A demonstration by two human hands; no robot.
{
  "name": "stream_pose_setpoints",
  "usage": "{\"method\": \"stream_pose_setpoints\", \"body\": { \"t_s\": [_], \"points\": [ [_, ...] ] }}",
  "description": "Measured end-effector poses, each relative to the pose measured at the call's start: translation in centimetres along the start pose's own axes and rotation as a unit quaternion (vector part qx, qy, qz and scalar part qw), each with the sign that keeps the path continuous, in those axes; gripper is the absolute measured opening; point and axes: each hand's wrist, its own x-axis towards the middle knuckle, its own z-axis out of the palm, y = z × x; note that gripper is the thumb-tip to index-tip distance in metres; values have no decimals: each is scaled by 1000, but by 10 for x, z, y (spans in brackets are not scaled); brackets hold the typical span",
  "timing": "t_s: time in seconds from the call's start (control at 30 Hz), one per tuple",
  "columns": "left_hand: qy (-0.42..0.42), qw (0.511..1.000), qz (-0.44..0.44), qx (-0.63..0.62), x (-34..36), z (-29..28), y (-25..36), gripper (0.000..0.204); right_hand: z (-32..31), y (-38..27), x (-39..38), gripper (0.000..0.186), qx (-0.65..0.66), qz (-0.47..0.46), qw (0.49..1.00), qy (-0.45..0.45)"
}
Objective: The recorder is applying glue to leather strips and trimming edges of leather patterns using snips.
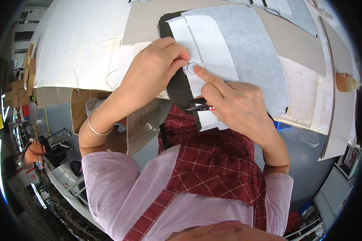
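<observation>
A lilac shirt (205, 209) fronts a worktable (76, 60) above grey flooring (303, 164).

Left hand (159, 60) pinching dark loop (188, 69) — right hand (239, 104) holding snips (198, 107).

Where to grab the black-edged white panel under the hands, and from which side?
Probably pinch the panel by its near end, from the person's side, gripping both faces: that end appears to overhang the table edge. Keep clear of the black snips in the right hand.
</observation>
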Motion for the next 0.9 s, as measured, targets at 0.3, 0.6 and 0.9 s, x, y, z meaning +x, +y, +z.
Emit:
{"method": "stream_pose_setpoints", "body": {
  "t_s": [0.3, 0.6, 0.9],
  "points": [
    [-28, 991, 87, 95, 9, -2, 0, 9, -2, -3, -1, 19, 0, 28, 999, -23],
    [2, 999, -5, -34, 1, 2, -1, 7, -2, -3, -1, 20, 1, 26, 999, -22],
    [-21, 999, -9, -34, 1, 4, -4, 7, -1, -2, -1, 22, 16, 28, 999, -12]
  ]
}}
